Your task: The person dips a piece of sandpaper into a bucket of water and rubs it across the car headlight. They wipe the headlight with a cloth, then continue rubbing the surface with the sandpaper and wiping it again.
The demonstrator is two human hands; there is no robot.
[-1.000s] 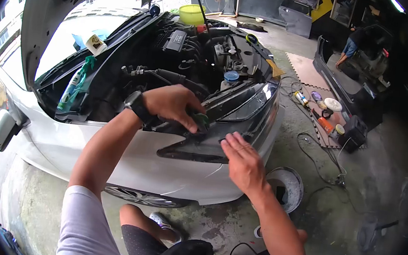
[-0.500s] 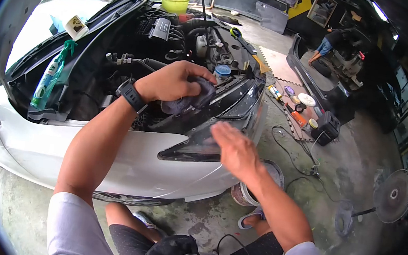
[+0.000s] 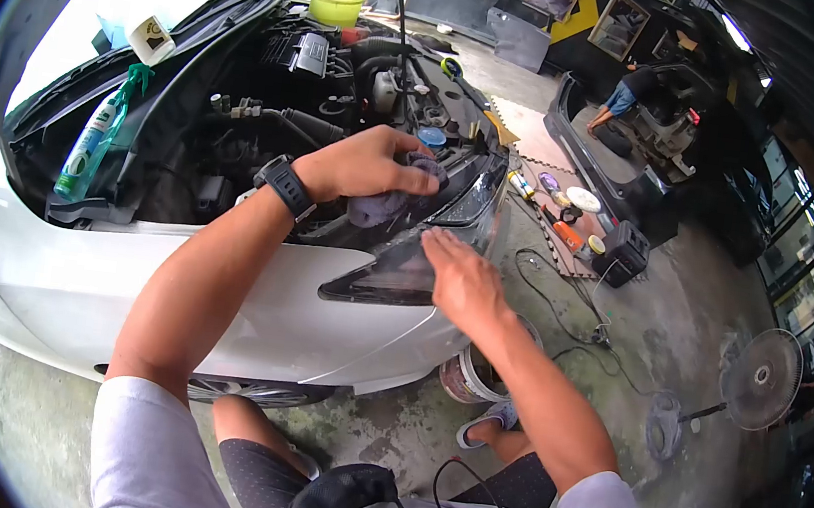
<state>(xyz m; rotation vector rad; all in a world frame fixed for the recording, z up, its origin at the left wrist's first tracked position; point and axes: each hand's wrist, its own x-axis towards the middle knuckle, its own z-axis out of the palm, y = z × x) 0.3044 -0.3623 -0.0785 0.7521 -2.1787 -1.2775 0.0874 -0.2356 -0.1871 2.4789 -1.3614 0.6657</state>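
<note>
The left hand [image 3: 377, 165] wraps its fingers around a grey cloth [image 3: 376, 212] near the car headlight [image 3: 386, 278]. The cloth looks soft, light, best held bunched. The right hand [image 3: 466, 279], fingers straight, is over the headlight.

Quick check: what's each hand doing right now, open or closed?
Left hand: closed around a grey cloth.
Right hand: open, flat, at the headlight; anything beneath it is hidden.

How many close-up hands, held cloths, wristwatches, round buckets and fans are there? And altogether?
Close-up bare hands: 2, left hand and right hand
Crumpled grey fabric cloth, held: 1
Black strapped wristwatch: 1
Round buckets: 2, yellow-green bucket and whitish bucket
Round grey caged fan: 1
Total: 7
</note>
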